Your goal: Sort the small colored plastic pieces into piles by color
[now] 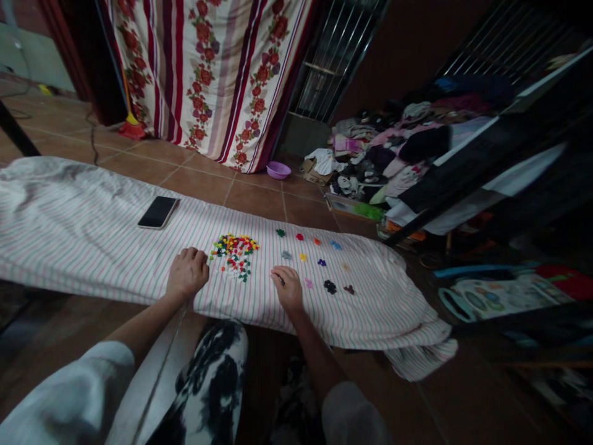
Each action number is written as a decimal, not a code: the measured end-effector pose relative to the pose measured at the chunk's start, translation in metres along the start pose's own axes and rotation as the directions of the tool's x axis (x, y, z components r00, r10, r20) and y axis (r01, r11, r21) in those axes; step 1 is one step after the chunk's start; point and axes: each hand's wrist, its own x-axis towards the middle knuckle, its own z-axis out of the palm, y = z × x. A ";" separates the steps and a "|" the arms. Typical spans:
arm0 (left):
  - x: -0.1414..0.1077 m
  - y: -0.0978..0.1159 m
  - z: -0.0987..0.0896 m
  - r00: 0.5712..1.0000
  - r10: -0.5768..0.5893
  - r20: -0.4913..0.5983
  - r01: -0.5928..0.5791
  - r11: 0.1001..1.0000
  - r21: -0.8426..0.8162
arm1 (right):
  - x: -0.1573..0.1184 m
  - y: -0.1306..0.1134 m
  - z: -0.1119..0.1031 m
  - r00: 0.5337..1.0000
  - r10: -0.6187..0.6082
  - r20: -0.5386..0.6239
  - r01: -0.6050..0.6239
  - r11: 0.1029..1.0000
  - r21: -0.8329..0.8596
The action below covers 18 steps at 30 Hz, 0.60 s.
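My left hand (188, 273) rests on the striped cloth with its fingers curled in, just left of a pile of small multicoloured beads (236, 247). Whatever those fingers may hold is hidden. Right of the pile, my right hand (288, 289) is closed in a pinch, and a small dark piece (280, 280) shows at its fingertips. Small groups sorted by colour lie beyond and beside it: green (280, 233), red (299, 237), orange (317, 241), blue (336, 245), grey (286, 254), yellow (303, 257), purple (322, 262), beige (345, 266), pink (309, 283), black (330, 287) and brown (349, 289).
A phone (158, 212) lies on the striped cloth (92, 216) at the left. Past the far edge are a tiled floor (259, 191), a purple basin (278, 170), a floral curtain (222, 80) and a red broom (131, 128). Clothes (380, 154) are heaped at the right.
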 end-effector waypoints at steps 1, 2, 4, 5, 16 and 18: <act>0.000 0.000 0.000 1.000 -0.004 -0.001 0.004 1.000 -0.001 | 0.000 0.000 0.000 1.000 0.001 -0.004 -0.001 1.000 0.011; 0.000 0.000 -0.001 1.000 -0.007 -0.002 0.007 1.000 -0.001 | 0.000 0.000 0.000 1.000 0.005 -0.009 -0.004 1.000 0.020; 0.000 0.000 -0.001 1.000 -0.010 -0.001 0.010 1.000 -0.004 | 0.000 0.001 0.000 1.000 0.014 -0.014 -0.013 0.999 0.035; 0.000 0.000 -0.001 1.000 -0.011 0.001 0.011 1.000 -0.006 | -0.001 0.002 0.000 1.000 0.021 -0.019 -0.020 0.999 0.041; 0.002 0.002 -0.005 0.999 -0.026 0.043 0.028 0.999 -0.033 | 0.013 -0.015 -0.001 0.995 -0.069 -0.068 0.066 0.997 -0.050; 0.002 0.002 -0.005 0.998 -0.031 0.048 0.033 0.999 -0.039 | 0.021 -0.030 0.007 0.996 -0.092 -0.012 0.091 0.994 -0.054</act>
